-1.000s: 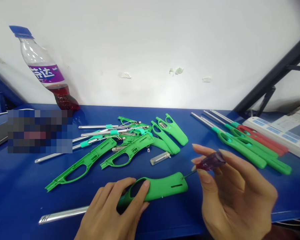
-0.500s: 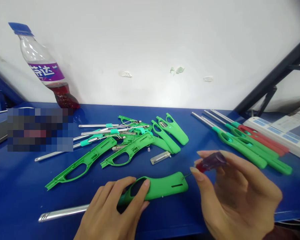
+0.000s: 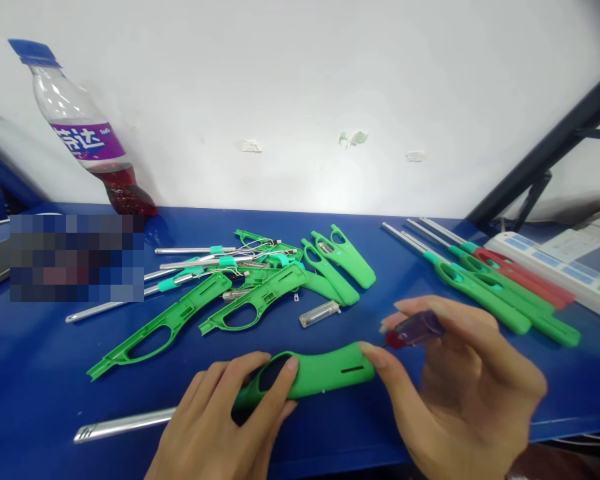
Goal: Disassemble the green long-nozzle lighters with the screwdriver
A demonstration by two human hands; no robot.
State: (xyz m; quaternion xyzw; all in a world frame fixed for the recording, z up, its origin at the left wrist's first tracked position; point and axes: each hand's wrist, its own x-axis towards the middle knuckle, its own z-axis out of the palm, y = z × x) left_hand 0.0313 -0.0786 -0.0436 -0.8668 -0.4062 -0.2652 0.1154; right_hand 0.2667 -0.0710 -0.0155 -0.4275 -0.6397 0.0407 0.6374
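A green long-nosed lighter (image 3: 330, 375) lies near the front of the blue table, its silver tube pointing left. My left hand (image 3: 225, 413) is closed round it at the trigger opening. In my right hand (image 3: 460, 393) is a small screwdriver (image 3: 416, 329) with a dark purple and red handle, held between the fingers. Its thin shaft points left at the lighter's butt end, where my right thumb touches the green casing. The thumb hides the shaft's tip. Just beyond the lighter lies a clear fuel tank (image 3: 320, 313).
Green casing halves (image 3: 163, 327) and silver tubes with wires (image 3: 195, 263) lie heaped at centre left. Long green and red lighters (image 3: 480, 293) lie side by side at right, by a white power strip (image 3: 535, 257). A soda bottle (image 3: 87, 137) stands back left.
My right hand has moved slightly left with the screwdriver, and its thumb now rests on the casing's end. My left hand keeps its hold on the lighter.
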